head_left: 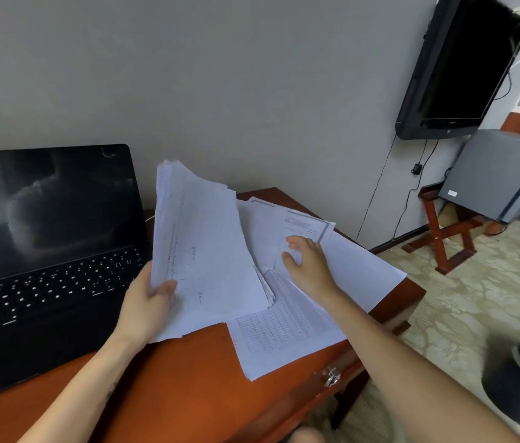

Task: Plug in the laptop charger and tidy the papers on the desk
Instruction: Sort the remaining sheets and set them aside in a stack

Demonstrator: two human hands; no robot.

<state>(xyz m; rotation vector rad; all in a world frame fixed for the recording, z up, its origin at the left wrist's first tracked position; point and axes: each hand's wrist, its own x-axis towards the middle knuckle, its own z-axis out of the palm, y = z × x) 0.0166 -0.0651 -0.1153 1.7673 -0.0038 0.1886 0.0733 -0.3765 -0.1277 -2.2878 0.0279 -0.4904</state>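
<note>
Over desk (188, 378), left hand (143, 311) grips papers (207, 251) — print unreadable

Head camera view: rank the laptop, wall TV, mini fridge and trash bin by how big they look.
1. laptop, nearest the camera.
2. wall TV.
3. mini fridge and trash bin: these look alike, and the frame edge cuts off the bin, so unranked.

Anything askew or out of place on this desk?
Yes. The loose sheets on the right of the desk lie fanned at different angles, and one seems to jut past the desk's edge. The stack gripped by the left hand has ragged, unaligned edges. The right hand touches the loose sheets. No spill or damage shows.
</note>
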